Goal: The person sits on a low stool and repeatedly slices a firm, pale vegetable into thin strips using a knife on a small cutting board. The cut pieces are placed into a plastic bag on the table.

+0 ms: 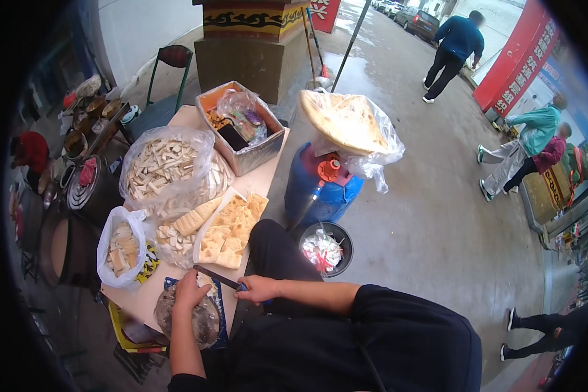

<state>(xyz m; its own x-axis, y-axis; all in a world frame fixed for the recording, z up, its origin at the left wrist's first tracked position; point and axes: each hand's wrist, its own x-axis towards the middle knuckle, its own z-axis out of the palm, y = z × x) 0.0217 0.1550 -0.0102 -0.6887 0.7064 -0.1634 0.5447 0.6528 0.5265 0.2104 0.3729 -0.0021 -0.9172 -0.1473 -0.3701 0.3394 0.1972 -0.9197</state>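
Observation:
My right hand (258, 289) is closed around the blue handle of a knife (220, 278). The blade reaches left, past the fingertips of my left hand (191, 290). My left hand rests at the upper edge of a round, worn cutting board (191, 318), pressing pale bread pieces (207, 283) that it partly hides. Under the board lies a blue sheet or tray (221, 338). Beyond the knife, slabs of flatbread (232, 228) lie on plastic. Beside them a loaf piece (197, 216) rests on a bag of cut bread. A larger clear bag (164, 169) holds many bread strips.
A white bag (120, 250) of bread pieces and an open box (255, 159) stand on the table. To the right are a blue barrel (299, 196), bagged flatbread (345, 122) and a black waste bin (349, 259). Several people are farther off at right.

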